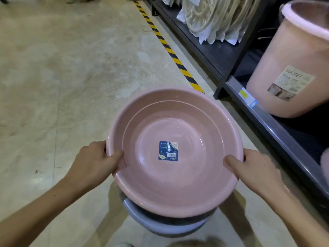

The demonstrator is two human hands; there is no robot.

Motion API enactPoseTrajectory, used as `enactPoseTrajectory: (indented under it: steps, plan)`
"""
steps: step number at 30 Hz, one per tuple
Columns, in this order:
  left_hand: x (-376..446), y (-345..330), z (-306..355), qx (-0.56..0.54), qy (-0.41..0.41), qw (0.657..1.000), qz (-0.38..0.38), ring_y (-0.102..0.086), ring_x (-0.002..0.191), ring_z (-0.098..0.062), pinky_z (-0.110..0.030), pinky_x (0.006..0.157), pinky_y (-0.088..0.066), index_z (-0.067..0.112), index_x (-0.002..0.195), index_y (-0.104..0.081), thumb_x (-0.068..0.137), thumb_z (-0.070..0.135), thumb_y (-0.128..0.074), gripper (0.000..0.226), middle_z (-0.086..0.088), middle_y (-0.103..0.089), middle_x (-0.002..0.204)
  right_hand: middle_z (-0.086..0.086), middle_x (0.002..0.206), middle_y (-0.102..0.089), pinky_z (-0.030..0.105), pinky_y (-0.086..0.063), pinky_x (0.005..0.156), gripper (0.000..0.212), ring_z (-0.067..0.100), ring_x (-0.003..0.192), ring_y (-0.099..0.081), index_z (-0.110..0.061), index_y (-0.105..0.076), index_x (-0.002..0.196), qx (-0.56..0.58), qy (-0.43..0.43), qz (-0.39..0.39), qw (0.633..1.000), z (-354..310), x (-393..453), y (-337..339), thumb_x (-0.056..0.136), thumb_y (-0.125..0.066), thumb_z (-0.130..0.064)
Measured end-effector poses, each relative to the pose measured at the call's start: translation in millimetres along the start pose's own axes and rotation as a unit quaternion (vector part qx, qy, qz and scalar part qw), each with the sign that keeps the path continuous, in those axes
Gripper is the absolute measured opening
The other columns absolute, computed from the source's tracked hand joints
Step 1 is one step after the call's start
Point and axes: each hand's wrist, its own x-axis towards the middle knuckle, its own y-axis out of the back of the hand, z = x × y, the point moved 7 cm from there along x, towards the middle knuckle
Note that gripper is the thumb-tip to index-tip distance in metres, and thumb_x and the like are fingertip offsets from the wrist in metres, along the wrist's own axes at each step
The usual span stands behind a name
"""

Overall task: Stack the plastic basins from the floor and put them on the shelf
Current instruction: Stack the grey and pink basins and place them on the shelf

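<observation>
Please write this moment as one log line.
left hand: holds pink basin rim | right hand: holds opposite rim | grey basin: below

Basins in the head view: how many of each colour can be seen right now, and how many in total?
Pink basins: 1 visible for sure, the pink basin held by the left hand and right hand; an inner ridge may be a second nested one, cannot tell.
Blue-grey basins: 1, the blue-grey basin below it.
Total: 2.
</observation>
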Motion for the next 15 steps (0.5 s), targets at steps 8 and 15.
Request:
enactPoseTrajectory:
  steps: [8,15]
  plan:
    - [-12.2,-25.8,-19.6,-0.011,0.019,1.0,-0.015,-0.059,0.054,-0.017,-0.029,0.05,-0.038,0.012,0.057,-0.064,0.071,0.045,-0.047,0.04,0.024,-0.064,0.055,0.0,0.062,-0.062,0.03,-0.037,0.053,0.034,0.022,0.063,-0.057,-0.02,-0.057,0.06,-0.007,-0.004,0.004,1.0,19.2,-13.2,-29.5,0.079,-0.059,-0.049]
    - [-20.2,-57.7,-44.4,0.005,0.016,0.999,-0.034,-0.06,0.051,-0.01,-0.025,0.05,-0.04,0.018,0.055,-0.062,0.072,0.044,-0.047,0.033,0.018,-0.065,0.05,-0.004,0.063,-0.06,0.028,-0.035,0.054,0.04,0.024,0.063,-0.057,-0.024,-0.058,0.065,-0.051,0.003,0.011,0.999,37.0,-16.0,-65.5,0.069,-0.044,-0.061]
